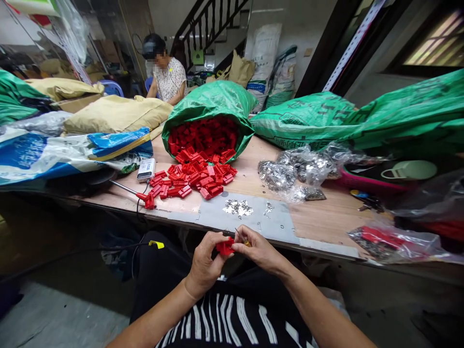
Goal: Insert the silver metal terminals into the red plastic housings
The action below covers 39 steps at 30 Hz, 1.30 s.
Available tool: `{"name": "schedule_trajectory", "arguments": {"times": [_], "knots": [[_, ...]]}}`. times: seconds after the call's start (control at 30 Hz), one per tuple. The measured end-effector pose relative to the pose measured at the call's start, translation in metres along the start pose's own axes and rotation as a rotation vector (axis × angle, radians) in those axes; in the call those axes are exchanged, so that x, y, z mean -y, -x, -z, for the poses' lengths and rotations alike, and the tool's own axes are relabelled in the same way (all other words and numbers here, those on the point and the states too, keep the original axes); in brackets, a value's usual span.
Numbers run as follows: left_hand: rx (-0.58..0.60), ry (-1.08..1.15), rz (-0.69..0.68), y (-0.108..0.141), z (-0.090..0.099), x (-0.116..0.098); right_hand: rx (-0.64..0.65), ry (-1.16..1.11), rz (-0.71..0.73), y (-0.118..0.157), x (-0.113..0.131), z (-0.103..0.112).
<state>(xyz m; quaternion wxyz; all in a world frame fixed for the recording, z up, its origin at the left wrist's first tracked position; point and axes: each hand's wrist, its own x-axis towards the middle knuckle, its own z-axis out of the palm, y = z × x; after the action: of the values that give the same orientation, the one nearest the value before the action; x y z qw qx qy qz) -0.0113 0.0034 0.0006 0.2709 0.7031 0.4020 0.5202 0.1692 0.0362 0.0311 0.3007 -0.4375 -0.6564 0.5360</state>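
Observation:
Just in front of the table edge, my left hand pinches a red plastic part. My right hand is closed on a small tool with a yellow handle and a thin metal tip, its fingers close against the red part. Beyond the hands, small silvery metal pieces lie on a grey sheet. Behind them a pile of red parts spills from the mouth of a green sack.
Bags of metal pieces lie right of centre, with another plastic bag at the right edge. A white device with a cable stands left. Large sacks line the back, where a person sits.

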Motion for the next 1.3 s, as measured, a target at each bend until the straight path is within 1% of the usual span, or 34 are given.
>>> {"name": "schedule_trajectory", "arguments": {"times": [0.07,0.13,0.2,0.23,0.33,0.5,0.6,0.7,0.77,0.87,0.93,1.0,1.1,1.2,1.3], "knots": [[-0.021,0.084,0.108,0.000,0.001,0.002,-0.041,0.098,-0.007,-0.002,-0.002,0.009],[-0.049,0.183,0.210,-0.001,0.001,0.004,-0.152,0.292,-0.005,-0.006,-0.006,0.020],[-0.076,0.263,0.280,-0.003,0.001,0.004,-0.266,0.517,-0.004,-0.013,-0.011,0.031],[-0.086,0.291,0.304,-0.004,0.002,0.004,-0.299,0.608,-0.001,-0.016,-0.014,0.034],[-0.106,0.356,0.351,-0.006,0.002,0.003,-0.315,0.776,0.027,-0.029,-0.020,0.038],[-0.130,0.417,0.384,-0.008,0.006,0.000,-0.284,0.877,0.032,-0.044,-0.019,0.035],[-0.146,0.439,0.394,-0.009,0.008,0.000,-0.264,0.887,0.027,-0.048,-0.018,0.035],[-0.185,0.453,0.378,-0.012,0.008,0.000,-0.281,0.870,0.057,-0.045,-0.018,0.036],[-0.214,0.491,0.360,-0.013,0.007,0.001,-0.295,0.789,0.101,-0.041,-0.016,0.036],[-0.223,0.569,0.347,-0.015,0.006,0.000,-0.298,0.577,0.142,-0.032,-0.008,0.030],[-0.190,0.628,0.384,-0.016,0.006,-0.002,-0.275,0.425,0.138,-0.027,0.001,0.023],[-0.156,0.723,0.458,-0.018,0.007,-0.005,-0.229,0.275,0.131,-0.023,0.010,0.015],[-0.150,0.902,0.571,-0.021,0.007,-0.011,-0.153,0.117,0.144,-0.020,0.020,0.003],[-0.169,1.022,0.640,-0.026,0.008,-0.016,-0.151,0.121,0.203,-0.020,0.023,-0.003],[-0.186,1.056,0.661,-0.030,0.008,-0.018,-0.153,0.174,0.260,-0.019,0.024,-0.004]]}}
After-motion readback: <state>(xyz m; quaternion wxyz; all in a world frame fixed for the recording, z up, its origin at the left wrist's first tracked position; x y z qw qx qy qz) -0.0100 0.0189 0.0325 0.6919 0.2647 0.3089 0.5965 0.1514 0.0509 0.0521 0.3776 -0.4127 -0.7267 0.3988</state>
